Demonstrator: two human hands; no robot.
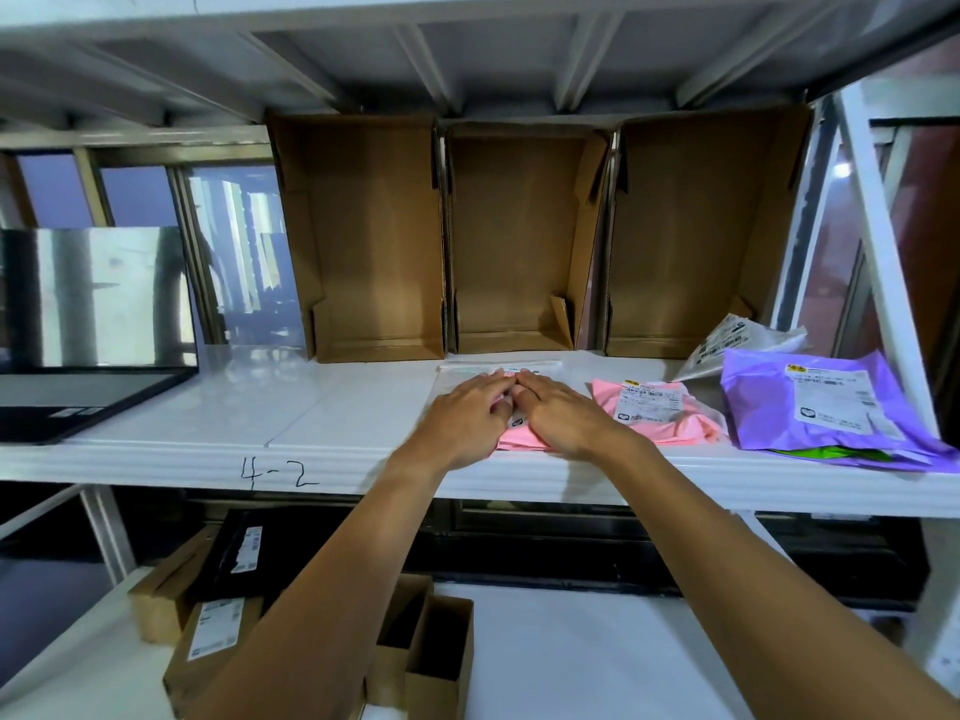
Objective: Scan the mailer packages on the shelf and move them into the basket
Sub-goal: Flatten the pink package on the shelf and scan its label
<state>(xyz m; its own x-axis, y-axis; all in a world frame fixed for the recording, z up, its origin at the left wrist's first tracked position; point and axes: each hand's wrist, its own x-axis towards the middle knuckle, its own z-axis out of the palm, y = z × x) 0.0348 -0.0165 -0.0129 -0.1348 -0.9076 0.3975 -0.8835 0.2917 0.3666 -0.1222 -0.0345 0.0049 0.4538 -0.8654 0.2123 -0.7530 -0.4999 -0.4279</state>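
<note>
We see a white shelf [337, 407], marked 4-2 on its near edge, carrying a laptop [88, 356] at the left and three open cardboard boxes [514, 241] along the far side. Near the middle lies a clear-wrapped pink mailer [519, 441], with a second pink mailer [660, 413] just to its right. Farther right are a white mailer [727, 345] and a purple mailer [810, 402] that lies on a green mailer [831, 452].

pink mailer [670, 426], purple mailer [769, 402]

The person's left forearm [332, 579] and right forearm [748, 548] are bare and slender along their visible length; the left hand [465, 415] and right hand [569, 413] are bare too, knuckles lightly ridged.
</note>
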